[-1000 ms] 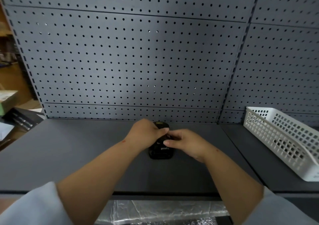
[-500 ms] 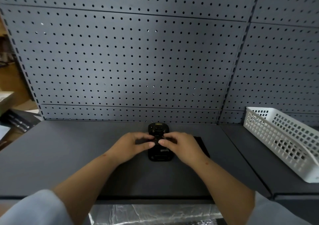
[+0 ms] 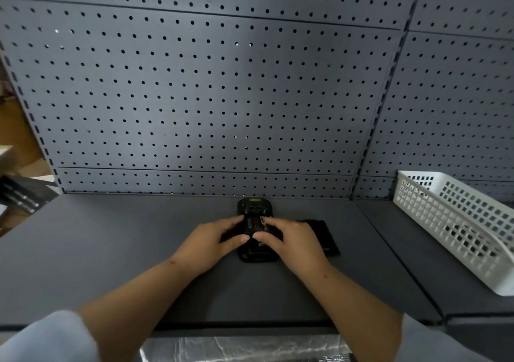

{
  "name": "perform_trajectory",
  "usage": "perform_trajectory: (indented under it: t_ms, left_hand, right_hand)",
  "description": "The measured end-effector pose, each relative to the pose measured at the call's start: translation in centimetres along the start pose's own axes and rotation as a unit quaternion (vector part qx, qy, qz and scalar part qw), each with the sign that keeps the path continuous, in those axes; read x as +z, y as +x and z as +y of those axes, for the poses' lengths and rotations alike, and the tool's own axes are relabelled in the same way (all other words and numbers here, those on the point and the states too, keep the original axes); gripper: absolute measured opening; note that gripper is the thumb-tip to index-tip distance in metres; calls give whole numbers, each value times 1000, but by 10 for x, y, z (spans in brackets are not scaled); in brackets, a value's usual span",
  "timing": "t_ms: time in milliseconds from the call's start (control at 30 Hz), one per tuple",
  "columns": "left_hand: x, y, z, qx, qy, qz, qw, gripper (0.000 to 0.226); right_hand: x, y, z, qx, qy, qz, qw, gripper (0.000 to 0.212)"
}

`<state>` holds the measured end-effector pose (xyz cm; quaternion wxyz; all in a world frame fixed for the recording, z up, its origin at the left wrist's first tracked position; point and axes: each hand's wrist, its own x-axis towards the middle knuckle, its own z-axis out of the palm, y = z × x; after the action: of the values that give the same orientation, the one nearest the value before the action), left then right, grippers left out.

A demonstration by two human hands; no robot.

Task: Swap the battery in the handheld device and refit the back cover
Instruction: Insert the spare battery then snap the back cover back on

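Note:
A black handheld device (image 3: 255, 207) lies face down on the grey shelf, its long axis pointing away from me. Its back is open and a dark battery (image 3: 255, 224) with a label shows in the middle. My left hand (image 3: 211, 243) holds the device's left side, thumb and fingertips touching the battery. My right hand (image 3: 294, 243) holds the right side the same way, thumb next to the left thumb. A flat black piece, probably the back cover (image 3: 322, 235), lies on the shelf just right of my right hand, partly hidden by it.
A grey pegboard wall (image 3: 211, 97) stands right behind the device. A white perforated plastic basket (image 3: 456, 222) sits on the shelf (image 3: 111, 250) at the right. Dark boxes (image 3: 22, 195) lie beyond the shelf's left end. Crinkled silver sheet (image 3: 239, 349) shows below the front edge.
Both hands came down from the device's top end to its middle and spread to either side. The flat black piece at the right has come into view.

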<state>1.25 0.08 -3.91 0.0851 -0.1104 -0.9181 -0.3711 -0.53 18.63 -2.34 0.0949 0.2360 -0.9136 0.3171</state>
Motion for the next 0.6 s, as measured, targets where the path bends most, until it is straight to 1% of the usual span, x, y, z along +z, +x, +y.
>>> perform_trajectory:
  t_ms: [200,333,467,600]
  left_hand:
    - [0,-1,-2,10,8,-10,1000,51]
    - [0,-1,-5,19,21,-21,999,51]
    - [1,0,-6,25,21,-20,999,52]
    - [1,1,-7,31,24,-20,999,52]
  right_hand:
    - [1,0,1,0,10,-3,1000,52]
    - [1,0,3,-14,-12,-37,999,53]
    - [0,-1,6,-2,-7,-63,998,52]
    - [0,-3,6,-2,16,-48,999,47]
